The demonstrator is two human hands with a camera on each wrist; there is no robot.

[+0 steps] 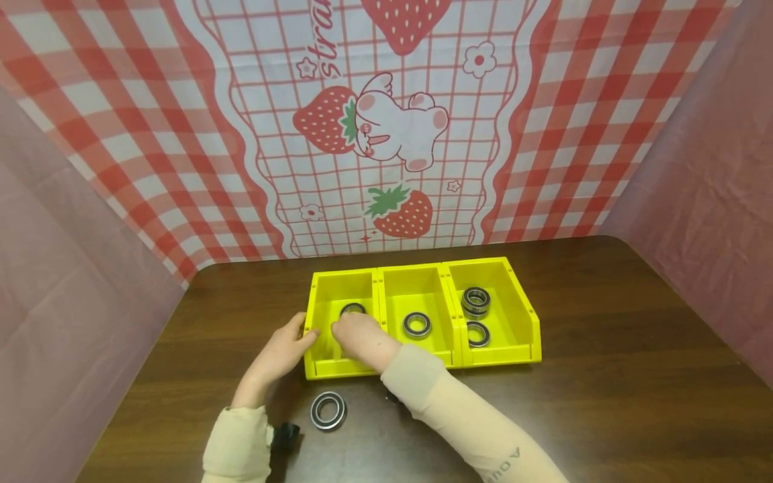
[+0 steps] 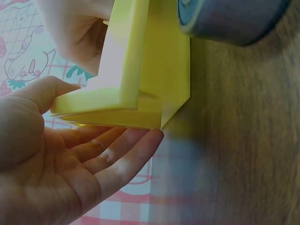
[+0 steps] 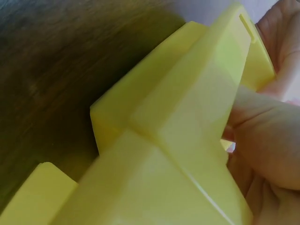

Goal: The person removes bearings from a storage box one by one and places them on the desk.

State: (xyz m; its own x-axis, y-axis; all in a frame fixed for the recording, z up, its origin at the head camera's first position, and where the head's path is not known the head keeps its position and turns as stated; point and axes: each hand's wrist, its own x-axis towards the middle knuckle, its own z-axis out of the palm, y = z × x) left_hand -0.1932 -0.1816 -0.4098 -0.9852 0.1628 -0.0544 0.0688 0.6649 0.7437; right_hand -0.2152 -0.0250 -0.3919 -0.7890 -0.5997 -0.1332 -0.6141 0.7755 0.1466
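Three yellow bins (image 1: 417,360) stand joined in a row on the table. My left hand (image 1: 280,352) grips the outer side wall of the left bin, thumb over the rim and fingers along the outside (image 2: 108,154). Inside that same bin is my right hand (image 1: 362,337), reaching down beside a bearing (image 1: 353,306) that it partly covers. The right fingertips are hidden, so I cannot tell what they hold. One bearing (image 1: 406,326) lies flat in the middle bin. On the table in front of the left bin lies a larger bearing (image 1: 315,410).
The right bin holds a stack of bearings (image 1: 466,301) and a single bearing (image 1: 486,335) near its front. Behind the brown table (image 1: 604,322) hangs a strawberry-print cloth (image 1: 471,134), with pink cloth (image 1: 694,201) at the sides.
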